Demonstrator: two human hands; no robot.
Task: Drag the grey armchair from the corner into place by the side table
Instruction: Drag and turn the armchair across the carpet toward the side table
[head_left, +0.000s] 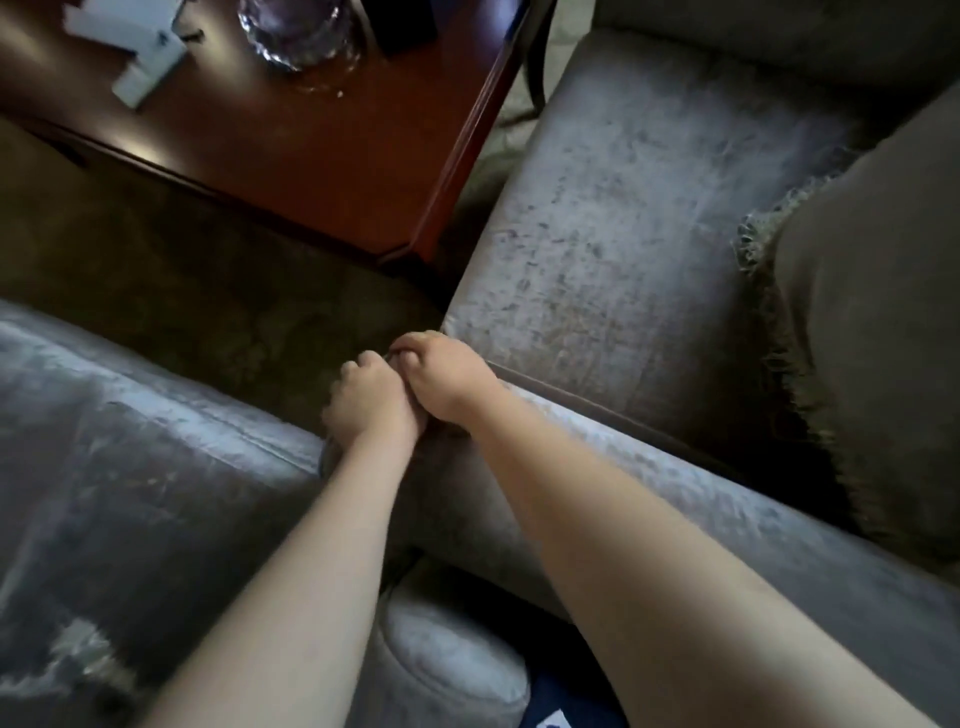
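Left hand (371, 395) and right hand (447, 374) grip the grey velvet armchair (623, 234), already beside the red-brown wooden table (322, 171); final alignment likely remains

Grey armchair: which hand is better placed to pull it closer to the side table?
Probably the right. The right hand curls over the front corner of the armrest of the grey armchair; the left hand is beside it, lower, its grip unclear.

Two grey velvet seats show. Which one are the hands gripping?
The armchair with the fringed cushion; left hand and right hand clutch its armrest.
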